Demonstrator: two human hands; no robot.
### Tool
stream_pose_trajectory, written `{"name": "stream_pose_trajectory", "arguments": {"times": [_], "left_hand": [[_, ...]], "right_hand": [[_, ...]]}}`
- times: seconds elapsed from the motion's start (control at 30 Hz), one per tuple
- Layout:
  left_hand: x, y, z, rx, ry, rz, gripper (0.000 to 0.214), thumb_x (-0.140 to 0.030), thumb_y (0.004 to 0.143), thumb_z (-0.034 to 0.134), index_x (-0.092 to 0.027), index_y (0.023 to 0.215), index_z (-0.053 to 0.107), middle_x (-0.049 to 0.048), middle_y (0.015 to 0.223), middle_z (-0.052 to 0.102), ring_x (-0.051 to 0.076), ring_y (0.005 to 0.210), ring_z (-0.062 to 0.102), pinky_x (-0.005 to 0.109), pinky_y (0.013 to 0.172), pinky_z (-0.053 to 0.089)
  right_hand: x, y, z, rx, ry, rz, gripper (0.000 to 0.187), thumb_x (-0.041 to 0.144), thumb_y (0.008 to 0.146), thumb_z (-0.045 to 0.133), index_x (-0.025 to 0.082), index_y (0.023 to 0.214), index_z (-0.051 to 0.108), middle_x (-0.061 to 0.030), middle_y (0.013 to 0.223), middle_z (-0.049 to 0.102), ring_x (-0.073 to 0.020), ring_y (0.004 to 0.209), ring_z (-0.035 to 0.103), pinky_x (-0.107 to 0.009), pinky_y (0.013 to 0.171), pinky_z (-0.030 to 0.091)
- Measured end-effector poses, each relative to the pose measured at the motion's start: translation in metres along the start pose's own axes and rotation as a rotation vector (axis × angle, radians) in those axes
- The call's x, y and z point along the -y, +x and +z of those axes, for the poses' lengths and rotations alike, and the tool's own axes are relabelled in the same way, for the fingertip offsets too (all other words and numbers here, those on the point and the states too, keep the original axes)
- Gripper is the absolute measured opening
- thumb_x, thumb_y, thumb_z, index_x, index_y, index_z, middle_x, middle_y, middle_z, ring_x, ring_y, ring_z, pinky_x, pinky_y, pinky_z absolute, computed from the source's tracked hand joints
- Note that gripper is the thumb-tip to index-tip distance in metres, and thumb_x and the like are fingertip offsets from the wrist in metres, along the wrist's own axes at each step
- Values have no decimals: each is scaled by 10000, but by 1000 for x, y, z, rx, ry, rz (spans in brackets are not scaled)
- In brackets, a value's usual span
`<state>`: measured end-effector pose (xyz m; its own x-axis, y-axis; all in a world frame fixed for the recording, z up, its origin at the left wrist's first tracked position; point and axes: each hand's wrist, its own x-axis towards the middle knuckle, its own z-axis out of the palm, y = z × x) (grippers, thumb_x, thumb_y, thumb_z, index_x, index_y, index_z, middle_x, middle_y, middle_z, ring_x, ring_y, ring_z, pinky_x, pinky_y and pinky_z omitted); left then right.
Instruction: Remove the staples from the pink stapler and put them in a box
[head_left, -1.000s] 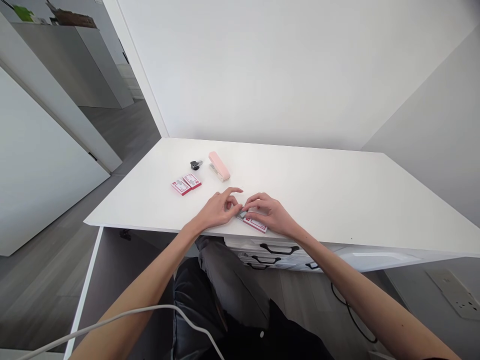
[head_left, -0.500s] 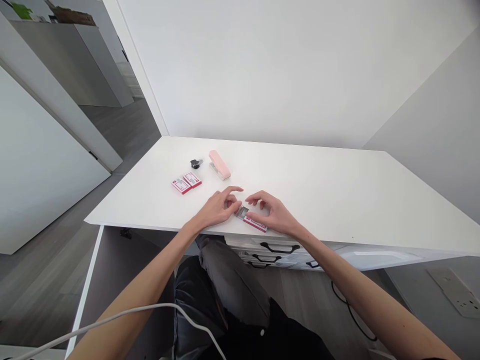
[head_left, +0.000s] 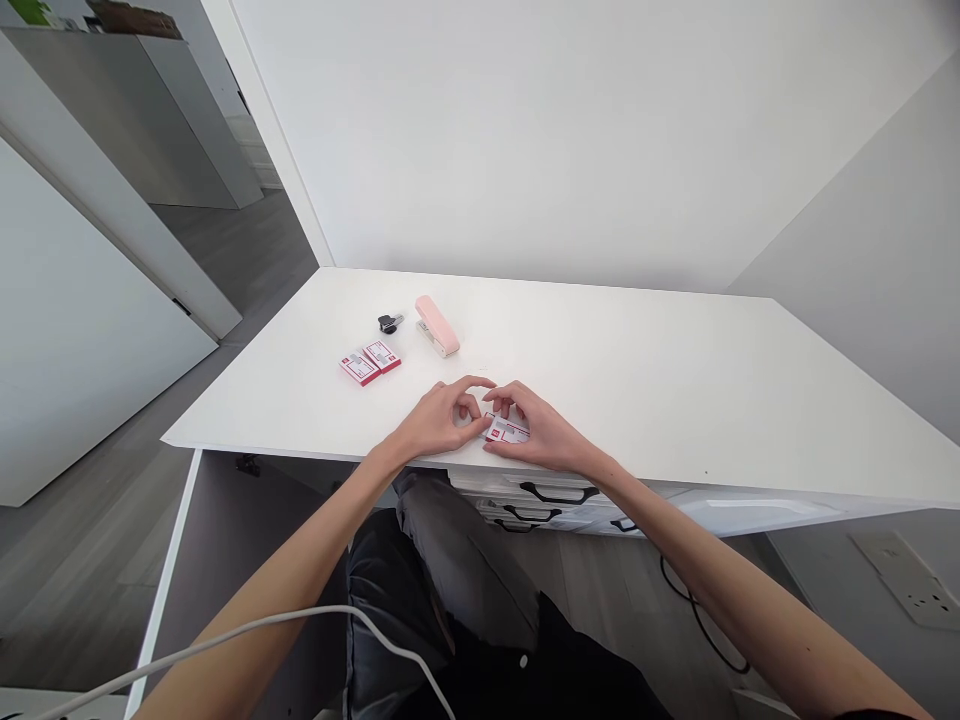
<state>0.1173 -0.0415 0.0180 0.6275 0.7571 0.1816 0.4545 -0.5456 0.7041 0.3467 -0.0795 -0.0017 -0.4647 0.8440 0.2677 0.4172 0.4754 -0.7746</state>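
Observation:
A small red-and-white staple box (head_left: pixel 508 431) lies near the front edge of the white tabletop, between my hands. My right hand (head_left: pixel 541 428) closes around its right part, thumb on the near side and fingers on the far side. The thumb of my left hand (head_left: pixel 444 418) presses at the box's left end, its index finger arched above. My fingers partly hide that end. Two similar boxes (head_left: pixel 371 362) sit side by side farther left. Behind them are a pink stapler (head_left: pixel 437 327) and a small black staple remover (head_left: pixel 389 324).
The white tabletop (head_left: pixel 637 370) meets a white wall panel at the back. Below its front edge are drawers with black handles (head_left: pixel 560 493) and an open cabinet space at left. A white cable (head_left: pixel 330 609) crosses in front of my left forearm.
The box's grey inner part, exposed at the left end before, is now covered by the printed sleeve or my fingers. My right hand has moved slightly left, and both hands are closer together.

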Motion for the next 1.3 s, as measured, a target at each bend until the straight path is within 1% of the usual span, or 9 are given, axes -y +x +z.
{"name": "stream_pose_trajectory", "arguments": {"times": [0.27, 0.43, 0.57, 0.7, 0.83, 1.03, 1.1, 1.2, 1.3], "left_hand": [[-8, 1, 6, 32, -118, -26, 489, -283, 949, 555, -282, 1433, 492, -49, 850, 764, 200, 859, 716, 374, 910, 526], [-5, 0, 5, -77, -42, -8, 458, -303, 893, 622, -250, 1342, 552, 26, 1055, 732, 238, 1037, 673, 418, 980, 522], [-7, 0, 4, -73, 31, 35, 338, -302, 852, 653, -252, 1186, 633, 62, 1228, 692, 275, 1197, 603, 468, 1094, 487], [-9, 1, 5, 1, 110, 94, 410, -431, 830, 779, -274, 1202, 707, 79, 1313, 666, 320, 1319, 550, 514, 1191, 417], [-5, 2, 8, 22, 154, 129, 395, -532, 821, 837, -300, 1133, 765, 80, 1318, 673, 339, 1323, 548, 546, 1191, 408], [8, 0, 6, -209, 160, 82, 237, -489, 915, 783, -263, 977, 747, 71, 1260, 689, 295, 1267, 578, 500, 1142, 457], [10, -1, 5, -235, 174, 54, 311, -491, 880, 824, -258, 1065, 733, 73, 1287, 689, 300, 1284, 575, 498, 1144, 455], [13, -1, 6, -198, 202, 1, 534, -514, 832, 865, -248, 1252, 670, 76, 1321, 701, 317, 1312, 579, 511, 1152, 444], [14, -1, 7, -209, 211, -59, 544, -510, 857, 838, -233, 1280, 638, 80, 1336, 711, 322, 1315, 596, 506, 1144, 446]], "right_hand": [[0, -1, 0, -24, 10, 11, 498, 364, 891, 789, 288, 1325, 556, -47, 1146, 610, -225, 1013, 618, -409, 901, 535], [0, 1, -1, -58, 61, 43, 496, 455, 894, 807, 275, 1294, 575, -52, 1118, 646, -226, 979, 628, -407, 863, 537], [-4, 3, -2, -216, 196, 131, 338, 530, 1018, 632, 257, 1215, 600, -68, 1126, 673, -218, 992, 643, -412, 908, 537], [-11, 4, -3, -372, 329, 220, 380, 625, 1031, 567, 259, 1129, 593, -51, 1072, 681, -205, 968, 657, -395, 921, 546], [-15, 6, -3, -419, 344, 260, 442, 696, 1017, 542, 261, 1085, 588, -30, 947, 676, -200, 878, 654, -382, 851, 556], [-17, 6, -3, -429, 342, 275, 437, 686, 1015, 548, 257, 1087, 587, -35, 955, 688, -203, 891, 667, -387, 877, 556], [-18, 6, -3, -425, 338, 280, 428, 673, 1017, 551, 254, 1097, 586, -38, 965, 695, -205, 904, 674, -394, 896, 554], [-17, 6, -3, -425, 347, 278, 393, 629, 1019, 564, 245, 1098, 593, -46, 997, 701, -206, 916, 681, -402, 905, 557], [-14, 6, -2, -423, 332, 275, 317, 545, 1003, 598, 239, 1084, 608, -57, 1023, 710, -215, 943, 690, -414, 920, 562]]}}
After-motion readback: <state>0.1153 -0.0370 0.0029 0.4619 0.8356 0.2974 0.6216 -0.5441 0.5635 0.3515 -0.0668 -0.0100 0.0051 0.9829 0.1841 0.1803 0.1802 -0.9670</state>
